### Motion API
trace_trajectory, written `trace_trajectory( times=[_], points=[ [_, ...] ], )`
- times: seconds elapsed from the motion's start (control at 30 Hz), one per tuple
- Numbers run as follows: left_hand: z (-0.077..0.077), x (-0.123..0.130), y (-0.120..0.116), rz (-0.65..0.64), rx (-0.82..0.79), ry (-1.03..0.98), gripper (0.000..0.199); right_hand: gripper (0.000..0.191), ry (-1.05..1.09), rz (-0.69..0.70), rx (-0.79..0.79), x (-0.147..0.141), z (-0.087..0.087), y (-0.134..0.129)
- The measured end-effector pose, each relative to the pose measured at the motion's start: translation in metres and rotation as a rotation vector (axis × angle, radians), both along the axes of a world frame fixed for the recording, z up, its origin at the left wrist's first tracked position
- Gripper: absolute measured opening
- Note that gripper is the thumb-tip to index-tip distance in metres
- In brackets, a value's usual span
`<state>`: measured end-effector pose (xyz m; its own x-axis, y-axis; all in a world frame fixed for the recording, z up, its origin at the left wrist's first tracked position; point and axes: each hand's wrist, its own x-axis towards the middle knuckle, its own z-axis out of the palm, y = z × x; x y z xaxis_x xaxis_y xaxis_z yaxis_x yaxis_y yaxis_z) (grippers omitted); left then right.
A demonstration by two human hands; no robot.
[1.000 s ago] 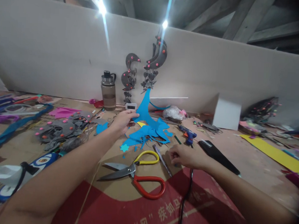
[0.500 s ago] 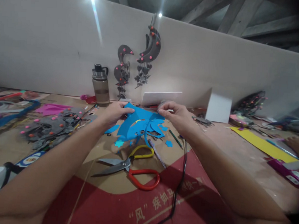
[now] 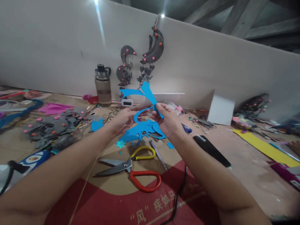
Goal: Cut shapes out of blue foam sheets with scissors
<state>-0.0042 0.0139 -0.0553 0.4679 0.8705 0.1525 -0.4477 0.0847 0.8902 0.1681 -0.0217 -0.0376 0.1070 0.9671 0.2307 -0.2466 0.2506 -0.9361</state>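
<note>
My right hand (image 3: 166,118) is closed on a cut blue sheet (image 3: 147,92), whose curved strips stick up and out to the left. My left hand (image 3: 125,119) is beside it, fingers stretched toward the strips and apart; no grip on the sheet shows. Beneath both hands lies a pile of blue cut pieces (image 3: 139,130), with a small blue flower (image 3: 120,144) at its left edge. Nearer to me, large scissors (image 3: 130,165) with one yellow and one red handle lie spread on the cardboard. A pen (image 3: 158,155) lies right of them.
Grey felt pieces with pink and orange dots (image 3: 48,124) lie left. A bottle (image 3: 103,86) stands by the wall, near hanging grey moons (image 3: 153,50). At right are a black object (image 3: 210,150), a yellow strip (image 3: 266,148) and another person's hand (image 3: 297,147).
The blue sheet between my hands has been raised and now hangs from my right hand. My left hand has let go of its corner. A black object now shows beside my right forearm.
</note>
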Motion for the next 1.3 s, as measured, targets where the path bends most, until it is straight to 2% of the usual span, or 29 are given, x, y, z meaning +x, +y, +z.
trace_trajectory(
  times=[0.1,0.27,0.33,0.47,0.6,0.7,0.83,0.93,1.0,1.1,1.3],
  points=[
    [-0.004,0.010,-0.011,0.025,-0.035,-0.089,0.022,0.045,0.138,0.031,-0.016,-0.010,-0.006,-0.002],
    [0.008,0.007,-0.019,0.109,-0.143,-0.078,0.038,0.038,0.013,-0.007,0.035,-0.015,-0.019,-0.006],
    [0.009,0.008,-0.019,0.114,-0.133,-0.047,0.032,0.034,-0.055,-0.021,0.046,-0.014,-0.023,-0.006],
    [0.001,0.012,-0.013,0.076,-0.082,0.023,0.019,0.032,-0.104,-0.028,0.019,-0.012,-0.029,-0.003],
    [-0.006,0.011,-0.007,0.101,-0.157,-0.022,0.005,0.031,-0.129,-0.057,0.001,-0.010,-0.033,0.000],
    [-0.010,0.011,-0.006,0.055,-0.119,0.031,0.010,0.027,-0.171,-0.070,-0.003,-0.010,-0.039,0.001],
    [-0.014,0.014,-0.005,0.233,-0.112,0.048,0.023,0.023,-0.295,-0.098,0.046,-0.009,-0.042,0.001],
    [-0.014,0.014,-0.002,0.311,-0.160,0.085,0.024,0.022,-0.319,-0.168,0.075,-0.005,-0.035,0.000],
    [-0.014,0.013,-0.001,0.297,-0.161,0.121,0.021,0.022,-0.265,-0.166,0.072,-0.003,-0.030,0.000],
    [-0.014,0.014,-0.003,0.209,-0.160,0.160,0.017,0.026,-0.196,-0.119,0.045,-0.001,-0.025,0.001],
    [-0.015,0.019,-0.009,0.126,-0.145,0.185,0.012,0.029,-0.223,-0.100,0.028,0.001,-0.030,0.005]
  ],
)
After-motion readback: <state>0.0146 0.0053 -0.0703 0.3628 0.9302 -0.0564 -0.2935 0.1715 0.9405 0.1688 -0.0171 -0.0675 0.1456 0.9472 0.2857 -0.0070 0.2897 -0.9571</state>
